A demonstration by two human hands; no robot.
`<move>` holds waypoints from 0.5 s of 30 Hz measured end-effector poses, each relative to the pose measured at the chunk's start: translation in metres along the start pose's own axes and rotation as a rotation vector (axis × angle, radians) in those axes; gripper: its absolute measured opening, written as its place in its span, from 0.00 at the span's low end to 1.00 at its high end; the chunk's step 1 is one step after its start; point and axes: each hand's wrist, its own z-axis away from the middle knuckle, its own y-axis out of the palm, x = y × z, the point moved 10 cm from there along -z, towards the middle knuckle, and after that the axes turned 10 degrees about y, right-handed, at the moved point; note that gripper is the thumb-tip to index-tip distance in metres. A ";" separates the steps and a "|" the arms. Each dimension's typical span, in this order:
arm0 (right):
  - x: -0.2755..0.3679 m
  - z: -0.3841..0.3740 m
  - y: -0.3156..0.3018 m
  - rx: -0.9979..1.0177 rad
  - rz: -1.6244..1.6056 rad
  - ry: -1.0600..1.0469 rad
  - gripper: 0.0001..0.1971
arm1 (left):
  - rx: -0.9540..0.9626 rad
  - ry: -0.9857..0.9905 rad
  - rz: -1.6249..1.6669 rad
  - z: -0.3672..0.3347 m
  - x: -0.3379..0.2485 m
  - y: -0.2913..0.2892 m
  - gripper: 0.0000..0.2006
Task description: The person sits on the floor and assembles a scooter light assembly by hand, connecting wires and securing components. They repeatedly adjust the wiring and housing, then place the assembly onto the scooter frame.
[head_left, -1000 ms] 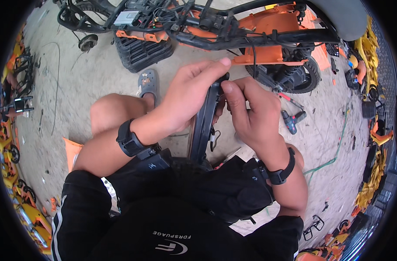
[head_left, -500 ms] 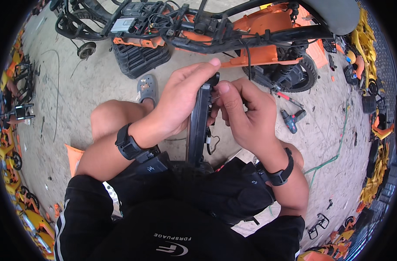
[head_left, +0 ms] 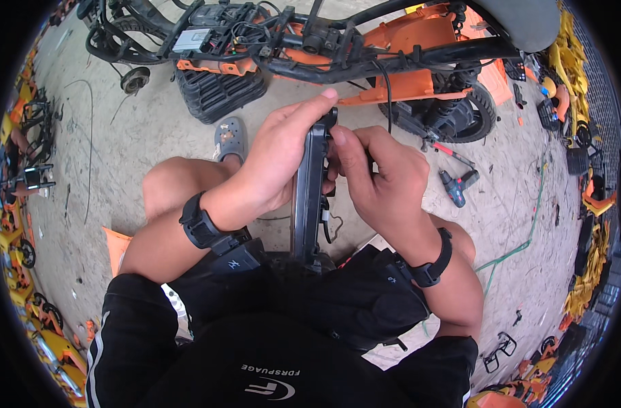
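Observation:
A long, narrow black plastic part [head_left: 306, 197], perhaps a housing, stands on edge between my knees with its far end raised. My left hand [head_left: 273, 149] is wrapped round its left side, thumb stretched along the top near the far end. Against the part's right side, my right hand [head_left: 386, 175] is closed, thumb and forefinger pinched together. Whatever lies between those fingertips is too small and hidden to make out. A thin dark cable [head_left: 335, 230] with a pale connector hangs beside the part, below my right fingers.
Ahead stands a stripped scooter frame [head_left: 310, 68] with orange panels, next to a black crate [head_left: 222, 95]. On the floor to the right lie a cordless drill [head_left: 459, 186], a red-handled tool [head_left: 453, 154] and a green cord [head_left: 518, 250]. Yellow and orange body panels line both sides.
The black part's far end has shifted slightly left and tilted, with both hands following. My right fingertips sit closer to its side, and the thin glint seen between them earlier is hidden.

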 end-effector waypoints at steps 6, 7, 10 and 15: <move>0.016 -0.002 0.002 -0.028 0.089 -0.176 0.08 | -0.012 0.025 -0.045 -0.002 -0.001 -0.005 0.20; 0.018 -0.003 0.001 -0.011 0.111 -0.207 0.07 | -0.005 0.033 -0.052 -0.002 -0.001 -0.005 0.20; 0.019 -0.005 0.001 0.055 0.124 -0.198 0.06 | 0.030 0.064 -0.069 -0.004 -0.004 -0.004 0.19; 0.019 -0.009 0.000 0.168 0.117 -0.161 0.08 | 0.121 0.139 -0.140 -0.004 -0.007 -0.001 0.19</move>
